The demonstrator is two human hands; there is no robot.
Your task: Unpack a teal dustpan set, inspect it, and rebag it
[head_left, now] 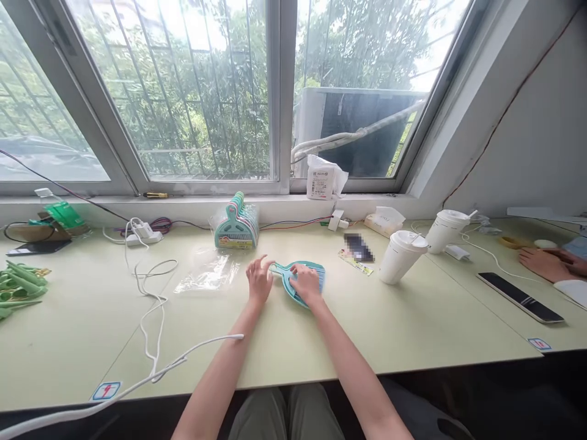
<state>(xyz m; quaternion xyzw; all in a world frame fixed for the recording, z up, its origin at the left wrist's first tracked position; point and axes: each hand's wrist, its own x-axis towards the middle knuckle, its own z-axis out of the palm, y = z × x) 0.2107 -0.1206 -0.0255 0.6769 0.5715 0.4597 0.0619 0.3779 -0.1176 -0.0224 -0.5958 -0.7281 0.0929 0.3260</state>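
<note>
A small teal dustpan (292, 290) lies on the table in front of me, its handle pointing left. Light blue bristles (317, 272) show at its right side, like those of a hand brush set in the pan. Over the pan, my right hand (306, 282) has its fingers bent onto it; what lies under the palm is hidden. By the handle's end is my left hand (259, 278), its fingers apart and holding nothing. Behind my hands, a row of similar dustpans (236, 227) stands upright in clear wrapping. A clear plastic bag (208, 273) lies flat to the left.
White cables (158, 299) run across the left side, one passing near my left forearm. Two white lidded cups (398, 260) stand at right, beside a blurred dark item (358, 247). Green pieces (21, 286) lie far left. Another person's hand (543, 264) and a phone (520, 297) are far right.
</note>
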